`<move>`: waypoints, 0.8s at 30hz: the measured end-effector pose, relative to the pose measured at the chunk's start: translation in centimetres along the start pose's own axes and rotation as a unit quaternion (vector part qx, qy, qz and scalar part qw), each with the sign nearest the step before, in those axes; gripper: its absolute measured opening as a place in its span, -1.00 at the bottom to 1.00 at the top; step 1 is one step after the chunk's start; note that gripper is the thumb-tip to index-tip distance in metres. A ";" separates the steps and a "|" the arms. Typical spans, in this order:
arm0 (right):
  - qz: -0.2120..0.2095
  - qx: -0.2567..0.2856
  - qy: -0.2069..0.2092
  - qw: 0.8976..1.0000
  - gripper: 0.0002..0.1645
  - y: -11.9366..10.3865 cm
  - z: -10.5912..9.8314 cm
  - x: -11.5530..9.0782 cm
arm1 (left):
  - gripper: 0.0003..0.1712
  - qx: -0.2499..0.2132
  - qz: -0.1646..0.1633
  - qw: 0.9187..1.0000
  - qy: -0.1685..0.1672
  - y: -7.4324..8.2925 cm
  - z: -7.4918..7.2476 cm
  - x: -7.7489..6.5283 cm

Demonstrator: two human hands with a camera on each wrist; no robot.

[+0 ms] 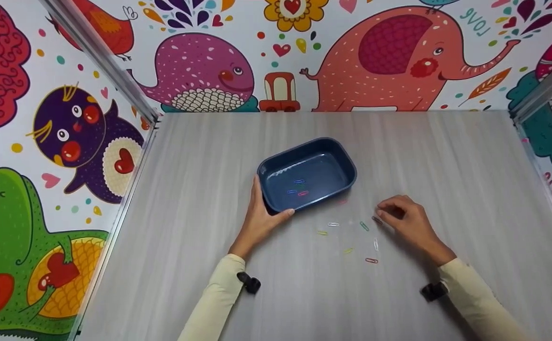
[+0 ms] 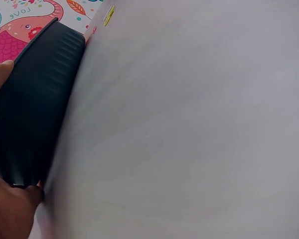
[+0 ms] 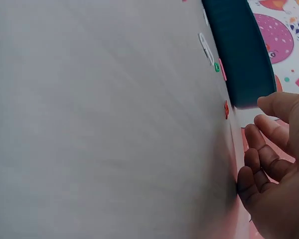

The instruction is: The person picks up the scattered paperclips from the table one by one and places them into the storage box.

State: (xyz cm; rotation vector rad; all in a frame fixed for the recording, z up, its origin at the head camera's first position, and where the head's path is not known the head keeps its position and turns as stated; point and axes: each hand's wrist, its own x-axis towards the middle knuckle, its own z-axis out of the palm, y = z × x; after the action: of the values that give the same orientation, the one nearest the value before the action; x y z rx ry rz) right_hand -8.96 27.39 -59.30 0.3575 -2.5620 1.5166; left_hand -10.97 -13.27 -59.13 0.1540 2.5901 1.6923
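My left hand [image 1: 261, 215] grips a dark blue rectangular tray [image 1: 268, 171] at its near left corner, thumb along the near side and fingers round the left end. The left wrist view shows the tray's outer wall [image 2: 40, 94] between thumb and fingers. Several coloured paper clips [image 1: 303, 193] lie inside. Right of the tray, my right hand [image 1: 411, 225] hovers low with loosely bent fingers. A dark reddish paper clip [image 1: 376, 220] is by its fingertips. In the right wrist view, thumb and index finger stand apart with nothing between them, and a red clip [image 3: 226, 109] lies beyond them.
More paper clips lie scattered on the grey wood-grain table [image 1: 185, 189]: a green one [image 1: 364, 226], a red one [image 1: 371, 260], a yellow one [image 1: 322, 233] and a white one [image 1: 333, 224] among them. Walls with cartoon animals [image 1: 204, 71] border the back and sides.
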 end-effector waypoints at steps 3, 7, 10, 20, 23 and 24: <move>-0.027 -0.002 0.012 1.000 -0.75 0.4 0.1 -0.6 | 0.65 -0.001 -0.003 1.000 0.001 0.0 -0.1 0.0; -0.071 -0.018 0.023 0.997 -0.70 1.0 0.4 -1.4 | 0.64 0.002 -0.004 1.000 -0.001 0.0 -0.1 0.0; -0.099 -0.039 0.034 0.994 -0.68 1.3 0.7 -2.0 | 0.65 0.001 -0.004 1.000 -0.004 0.2 -0.1 0.1; -0.139 -0.094 0.058 0.984 -0.67 1.5 1.2 -2.8 | 0.69 0.002 0.009 1.000 -0.007 0.0 -0.2 0.2; -0.141 -0.105 0.059 0.983 -0.69 1.6 1.2 -2.8 | 0.71 0.001 0.012 1.000 -0.009 -0.2 -0.3 0.2; -0.143 -0.109 0.060 0.982 -0.69 1.6 1.2 -2.8 | 0.71 0.001 0.013 1.000 -0.009 -0.2 -0.3 0.2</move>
State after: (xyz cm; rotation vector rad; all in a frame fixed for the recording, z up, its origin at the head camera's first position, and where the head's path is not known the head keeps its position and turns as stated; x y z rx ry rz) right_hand -6.70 27.41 -61.90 0.5583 -2.4263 1.1123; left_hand -11.19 -13.59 -59.19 0.2024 2.5882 1.6893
